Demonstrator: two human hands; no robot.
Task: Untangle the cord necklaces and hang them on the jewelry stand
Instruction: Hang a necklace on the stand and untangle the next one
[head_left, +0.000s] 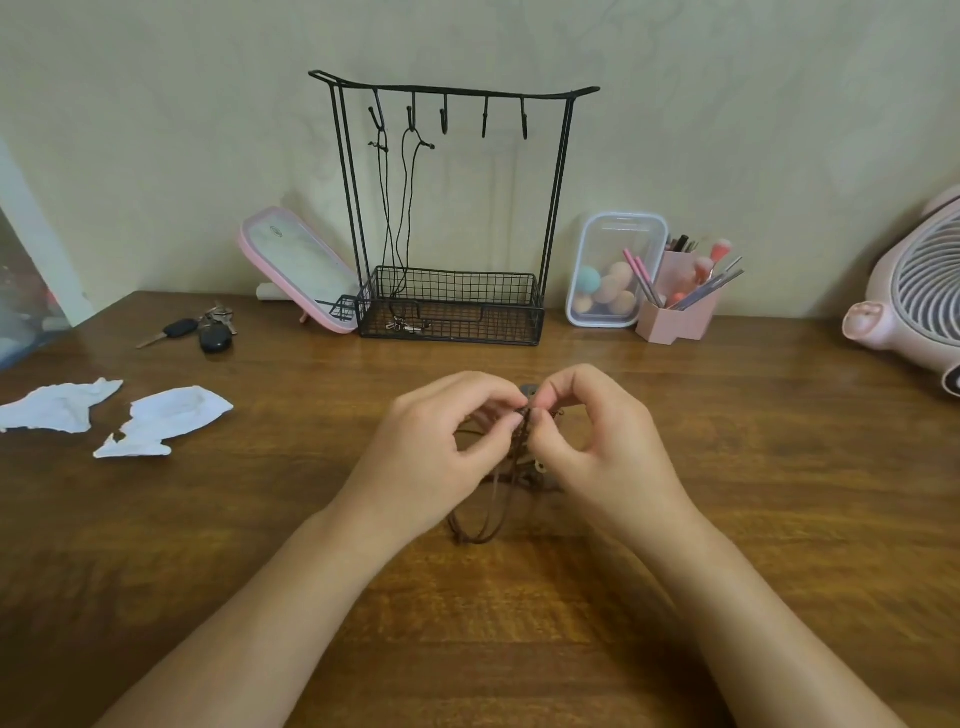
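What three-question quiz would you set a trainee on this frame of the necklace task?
1. True or false: the left hand and the right hand both pinch the tangled brown cord necklaces above the wooden table.
2. How many black cord necklaces hang on the black wire jewelry stand?
3. Which hooks of the stand are free? A: the three on the right. B: the two on the left. C: none.
Key: 1 true; 2 two; 3 A.
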